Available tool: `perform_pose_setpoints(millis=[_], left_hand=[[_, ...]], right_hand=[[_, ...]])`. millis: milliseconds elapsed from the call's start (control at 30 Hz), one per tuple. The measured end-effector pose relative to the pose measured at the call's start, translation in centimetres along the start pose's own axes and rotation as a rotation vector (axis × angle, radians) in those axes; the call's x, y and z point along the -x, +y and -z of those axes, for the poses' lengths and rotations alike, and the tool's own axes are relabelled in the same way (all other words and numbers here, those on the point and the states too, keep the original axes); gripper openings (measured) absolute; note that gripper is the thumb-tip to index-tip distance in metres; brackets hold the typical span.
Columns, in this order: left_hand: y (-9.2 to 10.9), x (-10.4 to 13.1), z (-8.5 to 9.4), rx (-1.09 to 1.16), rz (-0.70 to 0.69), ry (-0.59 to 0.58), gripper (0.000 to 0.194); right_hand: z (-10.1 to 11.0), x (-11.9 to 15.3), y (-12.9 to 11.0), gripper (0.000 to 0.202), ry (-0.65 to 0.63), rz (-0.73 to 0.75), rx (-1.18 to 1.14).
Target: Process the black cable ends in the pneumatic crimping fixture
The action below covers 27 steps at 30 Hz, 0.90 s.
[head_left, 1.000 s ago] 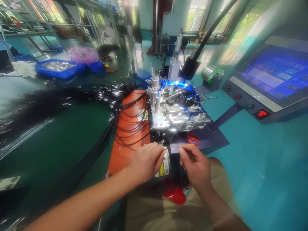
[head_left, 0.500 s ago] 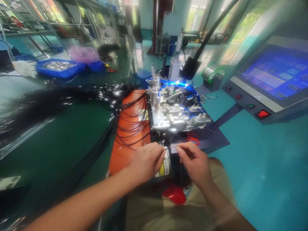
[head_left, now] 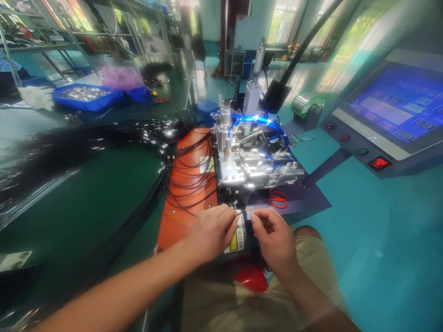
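My left hand [head_left: 216, 230] is closed on a thin black cable [head_left: 242, 212] just in front of the machine. Thumb and fingers of my right hand [head_left: 275, 233] pinch the fine wire end of that cable, a short way to the right. Directly beyond both hands stands a metal machine [head_left: 252, 157] with blue air tubes [head_left: 256, 119]. A label [head_left: 238, 237] with a yellow patch shows below the cable, between my hands. Several black cables lie across the orange surface [head_left: 190, 184] to the left of the machine.
A thick bundle of black cables [head_left: 152, 193] covers the green table at left. Red-handled scissors [head_left: 278, 199] lie right of the machine's front. A control screen [head_left: 398, 108] stands at right, with a solder wire spool [head_left: 306, 106] behind. Blue trays [head_left: 83, 105] sit farther left.
My right hand has shifted slightly left and down, nearer my left hand, and still pinches the wire end. My left hand stays in place on the cable.
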<state>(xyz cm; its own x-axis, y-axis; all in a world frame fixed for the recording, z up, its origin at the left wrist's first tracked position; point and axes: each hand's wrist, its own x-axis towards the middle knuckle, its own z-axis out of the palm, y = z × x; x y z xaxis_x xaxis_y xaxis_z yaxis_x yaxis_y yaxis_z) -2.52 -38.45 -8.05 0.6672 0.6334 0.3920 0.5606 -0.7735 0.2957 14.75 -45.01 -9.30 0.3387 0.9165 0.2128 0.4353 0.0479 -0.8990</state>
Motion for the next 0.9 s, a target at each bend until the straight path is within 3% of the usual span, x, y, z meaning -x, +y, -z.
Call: perform_pose_setpoints(millis=[133,300,600,767,900], left_hand=[[0.1,0.0,0.1,-0.029,0.001,0.004,0.025],[0.3,0.0,0.3,-0.075,-0.028,0.019,0.024],[0.3,0.1,0.3,-0.118,-0.068,-0.013,0.022],[0.1,0.2,0.2,-0.067,-0.049,-0.019,0.021],[0.1,0.2,0.1,-0.032,-0.029,-0.016,0.023]], right_hand=[[0.0,0.1,0.1,0.011,0.032,0.161,0.123],[0.6,-0.2,0.4,0.008,-0.022,0.339,0.239],[1.4,-1.3,-0.1,0.014,-0.166,0.46,0.395],[2.4,-2.4,-0.8,0.015,-0.228,0.326,0.263],[3.2,-2.8,-0.7,0.023,-0.185,-0.014,-0.025]])
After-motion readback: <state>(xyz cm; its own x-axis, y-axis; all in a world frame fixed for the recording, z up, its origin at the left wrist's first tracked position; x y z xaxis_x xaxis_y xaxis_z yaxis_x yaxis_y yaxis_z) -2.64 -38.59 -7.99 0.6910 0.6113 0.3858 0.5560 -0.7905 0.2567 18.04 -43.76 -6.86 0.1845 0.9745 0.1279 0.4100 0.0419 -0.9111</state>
